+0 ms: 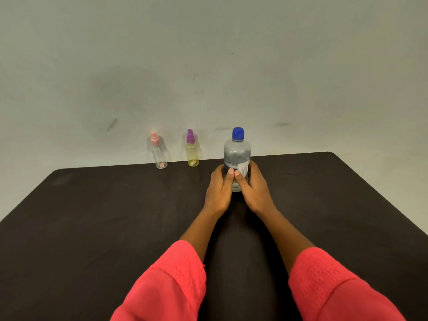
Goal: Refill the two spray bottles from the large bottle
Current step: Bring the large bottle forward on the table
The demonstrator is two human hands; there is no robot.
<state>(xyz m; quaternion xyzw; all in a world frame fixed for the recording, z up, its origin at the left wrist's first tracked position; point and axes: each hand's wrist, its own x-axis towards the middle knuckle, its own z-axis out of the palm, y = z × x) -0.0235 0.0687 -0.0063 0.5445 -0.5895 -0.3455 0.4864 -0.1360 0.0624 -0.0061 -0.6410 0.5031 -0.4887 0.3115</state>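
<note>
A: Nearest us, at the bottom of the frame, we see two coral-pink sleeves (166, 288) reaching up over the black table (81, 228).

B: And just above centre we find the left hand (220, 189) and the right hand (254, 189), each wrapped around a side of the large bottle (237, 154), thumbs meeting on its front.

A: So we call both hands grasping it. The bottle stands upright on the table, right of centre, with its blue cap (238, 133) on.

B: Farther back, left of it along the table's far edge, we see the yellow spray bottle (193, 156) with a purple top.

A: Left again, well apart, we see the clear spray bottle (160, 158) with a pink top. Both stand upright, untouched.

B: Behind everything we see a pale wall (208, 54).
</note>
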